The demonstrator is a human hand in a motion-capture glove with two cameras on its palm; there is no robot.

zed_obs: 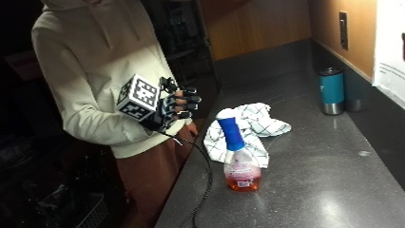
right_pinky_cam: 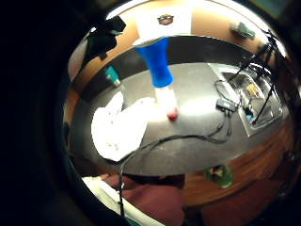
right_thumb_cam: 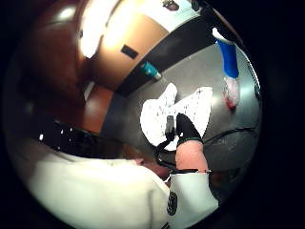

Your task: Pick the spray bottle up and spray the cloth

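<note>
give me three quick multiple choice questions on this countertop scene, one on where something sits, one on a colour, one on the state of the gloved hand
1. Where is the spray bottle?
A. standing on the counter, beside the cloth
B. lying on the cloth
C. held in the gloved hand

2. What colour is the spray bottle's top?
A. green
B. blue
C. white

3. What is the gloved right hand doing?
A. gripping the bottle
B. pressing on the cloth
C. raised near the person's body, holding nothing

Answers:
1. A: the outside view shows it upright on the counter, next to the cloth.
2. B: the top is blue above a clear body with reddish liquid at the bottom.
3. C: the hand is off the counter, away from the bottle and cloth.
</note>
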